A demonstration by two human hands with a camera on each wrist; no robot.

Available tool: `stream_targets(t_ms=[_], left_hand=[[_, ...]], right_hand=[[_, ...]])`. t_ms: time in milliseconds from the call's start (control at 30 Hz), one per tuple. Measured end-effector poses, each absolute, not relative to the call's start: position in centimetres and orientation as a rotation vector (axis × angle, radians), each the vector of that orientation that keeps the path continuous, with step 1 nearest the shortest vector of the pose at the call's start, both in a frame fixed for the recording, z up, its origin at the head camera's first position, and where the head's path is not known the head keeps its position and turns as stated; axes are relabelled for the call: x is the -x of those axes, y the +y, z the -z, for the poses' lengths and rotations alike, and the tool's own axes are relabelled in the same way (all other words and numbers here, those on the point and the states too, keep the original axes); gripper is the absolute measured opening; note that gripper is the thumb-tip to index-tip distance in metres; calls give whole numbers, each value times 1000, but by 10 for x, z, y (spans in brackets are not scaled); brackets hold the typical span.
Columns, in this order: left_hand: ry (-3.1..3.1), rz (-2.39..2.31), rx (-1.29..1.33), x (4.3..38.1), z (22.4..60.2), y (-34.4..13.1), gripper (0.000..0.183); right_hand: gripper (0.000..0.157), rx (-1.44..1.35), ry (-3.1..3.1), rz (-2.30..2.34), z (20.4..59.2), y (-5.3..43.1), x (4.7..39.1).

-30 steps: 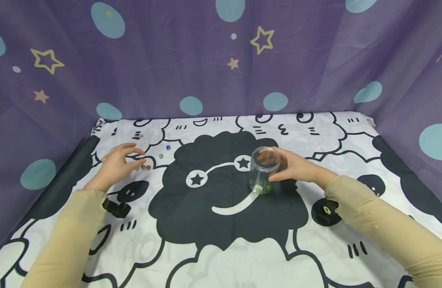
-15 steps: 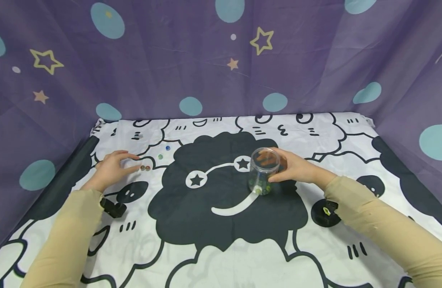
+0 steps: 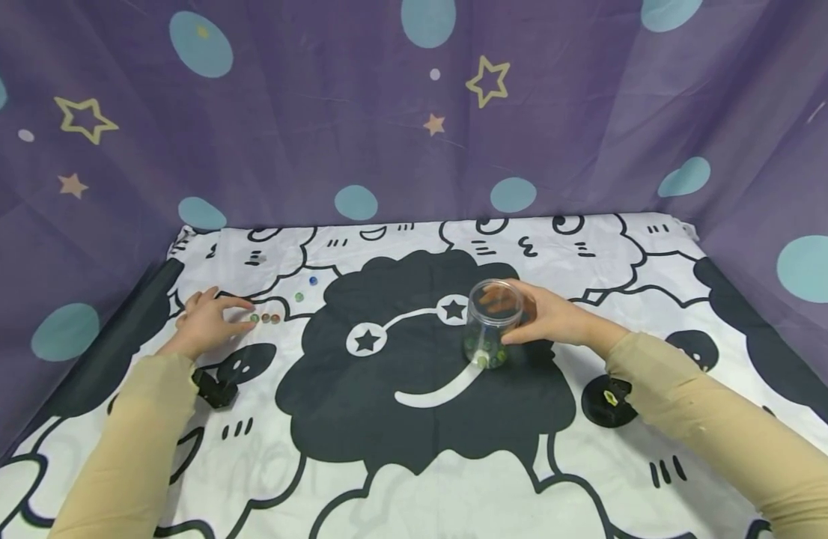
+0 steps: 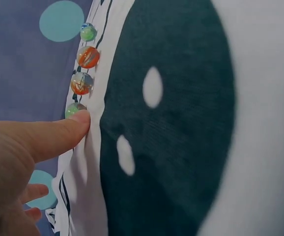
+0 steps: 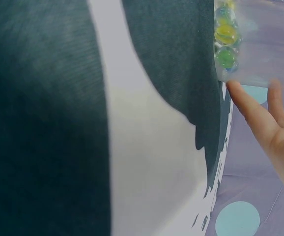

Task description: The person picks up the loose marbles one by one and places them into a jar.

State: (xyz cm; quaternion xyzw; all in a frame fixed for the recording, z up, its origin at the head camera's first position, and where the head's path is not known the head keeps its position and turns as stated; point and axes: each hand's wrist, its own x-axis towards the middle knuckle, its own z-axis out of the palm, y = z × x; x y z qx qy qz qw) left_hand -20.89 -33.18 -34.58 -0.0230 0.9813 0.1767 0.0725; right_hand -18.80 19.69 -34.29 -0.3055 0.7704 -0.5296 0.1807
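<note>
My left hand (image 3: 204, 323) is at the left of the cloth, thumb and index finger apart beside a green marble (image 3: 254, 318). In the left wrist view the thumb tip overlaps that green marble (image 4: 73, 109); the index finger is hidden there. Two orange-and-clear marbles (image 3: 270, 319) sit just right of it. Farther back are another green marble (image 3: 299, 297) and a blue marble (image 3: 313, 281). My right hand (image 3: 552, 314) grips a clear, lidless jar (image 3: 492, 322) from its right side. Several green and yellow marbles (image 5: 225, 42) lie in the jar's bottom, and it stands upright.
A white cloth (image 3: 414, 501) with black sheep drawings covers the table. Behind it hangs a purple curtain (image 3: 306, 112) with stars and blue spots. A black device (image 3: 215, 389) is worn at the left wrist.
The left hand has drawn slightly left and down, and its thumb and index finger now stand beside the leftmost green marble. The right hand keeps its hold on the jar, which has not moved.
</note>
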Motion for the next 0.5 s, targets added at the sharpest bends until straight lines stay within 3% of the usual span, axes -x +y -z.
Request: stream_targets(t_ms=[500], left_hand=[[2945, -573, 80, 212, 348, -332, 31]], right_hand=[[76, 865, 2168, 1496, 342, 197, 188]])
